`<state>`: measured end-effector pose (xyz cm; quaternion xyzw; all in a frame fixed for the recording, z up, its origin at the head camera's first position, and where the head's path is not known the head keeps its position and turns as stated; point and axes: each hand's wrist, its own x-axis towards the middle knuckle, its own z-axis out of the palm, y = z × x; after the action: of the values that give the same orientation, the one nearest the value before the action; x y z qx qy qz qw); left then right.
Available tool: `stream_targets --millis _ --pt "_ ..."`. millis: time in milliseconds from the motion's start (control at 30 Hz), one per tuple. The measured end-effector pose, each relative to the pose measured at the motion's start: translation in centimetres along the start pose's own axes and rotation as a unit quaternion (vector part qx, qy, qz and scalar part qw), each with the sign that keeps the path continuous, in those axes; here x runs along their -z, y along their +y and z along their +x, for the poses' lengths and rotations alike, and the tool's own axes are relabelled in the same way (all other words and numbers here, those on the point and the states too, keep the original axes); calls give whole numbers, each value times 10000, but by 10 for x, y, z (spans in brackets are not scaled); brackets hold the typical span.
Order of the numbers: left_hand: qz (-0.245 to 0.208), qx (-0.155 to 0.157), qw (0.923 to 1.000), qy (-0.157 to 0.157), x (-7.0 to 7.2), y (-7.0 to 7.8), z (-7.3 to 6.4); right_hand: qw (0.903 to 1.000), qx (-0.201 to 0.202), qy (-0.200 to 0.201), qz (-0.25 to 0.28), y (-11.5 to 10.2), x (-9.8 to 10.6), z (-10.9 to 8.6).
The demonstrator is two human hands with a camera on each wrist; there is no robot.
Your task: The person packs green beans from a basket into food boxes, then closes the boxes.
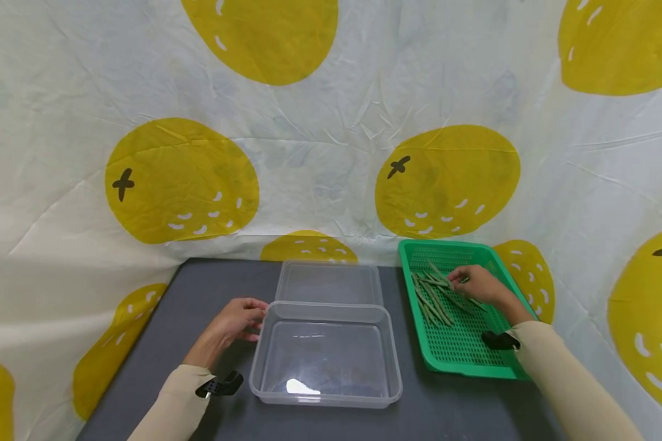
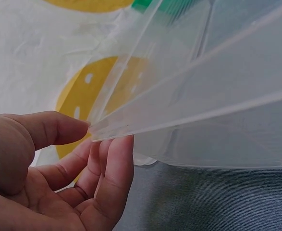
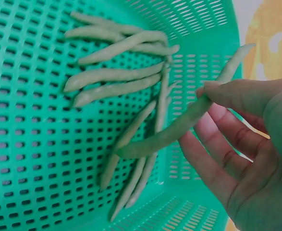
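Note:
A clear plastic container stands uncovered on the dark table. At its far left corner my left hand pinches the rim between thumb and fingers, as the left wrist view shows. To the right is a green plastic basket holding several green beans. Over the basket my right hand pinches one green bean between thumb and fingertips. That bean is raised and slants across the others in the right wrist view.
A clear flat lid lies behind the container. The dark table backs onto a hanging white cloth with yellow fruit prints. Dark straps sit at both wrists.

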<state>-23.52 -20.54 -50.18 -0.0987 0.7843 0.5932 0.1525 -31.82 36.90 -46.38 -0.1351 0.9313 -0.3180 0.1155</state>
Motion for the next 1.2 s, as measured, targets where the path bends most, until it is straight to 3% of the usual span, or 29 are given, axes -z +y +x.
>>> stream_targets --millis 233,433,1200 --pt "-50 -11 10000 -60 1 1 -2 9973 -80 -56 730 -13 2 -5" --pt "-96 -30 9999 -90 1 1 -1 9960 -152 -37 876 -24 4 -8" --pt "-49 -46 10000 -54 0 0 1 9864 535 44 1552 -63 -8 -25"
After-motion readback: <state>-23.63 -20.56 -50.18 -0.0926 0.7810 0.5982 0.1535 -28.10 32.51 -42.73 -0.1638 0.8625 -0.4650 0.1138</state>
